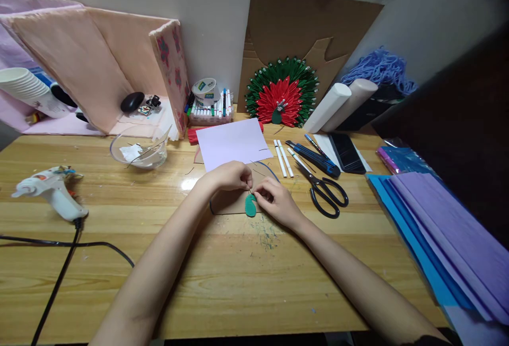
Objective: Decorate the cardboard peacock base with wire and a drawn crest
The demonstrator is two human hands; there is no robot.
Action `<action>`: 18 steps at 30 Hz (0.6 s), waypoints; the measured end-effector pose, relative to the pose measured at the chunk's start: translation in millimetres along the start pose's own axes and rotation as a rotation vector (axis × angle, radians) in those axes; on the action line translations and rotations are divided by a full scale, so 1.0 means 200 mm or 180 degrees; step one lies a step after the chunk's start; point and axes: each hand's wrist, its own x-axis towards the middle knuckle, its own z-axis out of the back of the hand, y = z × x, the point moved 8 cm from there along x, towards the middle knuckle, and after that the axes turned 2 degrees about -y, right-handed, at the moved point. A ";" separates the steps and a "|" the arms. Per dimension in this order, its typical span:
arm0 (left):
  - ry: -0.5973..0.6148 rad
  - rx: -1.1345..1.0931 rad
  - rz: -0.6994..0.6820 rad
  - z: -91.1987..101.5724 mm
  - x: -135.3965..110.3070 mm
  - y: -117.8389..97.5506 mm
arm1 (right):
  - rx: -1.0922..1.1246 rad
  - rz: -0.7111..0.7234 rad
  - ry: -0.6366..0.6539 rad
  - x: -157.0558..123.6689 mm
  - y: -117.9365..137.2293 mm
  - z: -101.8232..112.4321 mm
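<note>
My left hand (pixel 228 176) and my right hand (pixel 276 200) meet over a small piece of brown cardboard (pixel 228 204) in the middle of the wooden table (pixel 238 277). Both pinch the top of a small teal leaf-shaped piece (pixel 250 205), which hangs just below the fingertips. A thin wire seems to run up from it between the fingers. A white sheet of paper (pixel 233 142) lies just behind the hands.
Black scissors (pixel 326 192), a blue utility knife (pixel 314 158), white sticks (pixel 283 158) and a dark phone (pixel 347 152) lie to the right. Purple and blue crepe paper (pixel 441 229) fills the right edge. A glue gun (pixel 51 192) and glass bowl (pixel 139 150) sit left. A red-green paper fan (pixel 282 94) leans at the back.
</note>
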 end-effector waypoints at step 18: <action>0.0112 0.0044 -0.0558 -0.01 0.01 0.01 | 0.0155 -0.0201 -0.0125 0.00 -0.03 0.02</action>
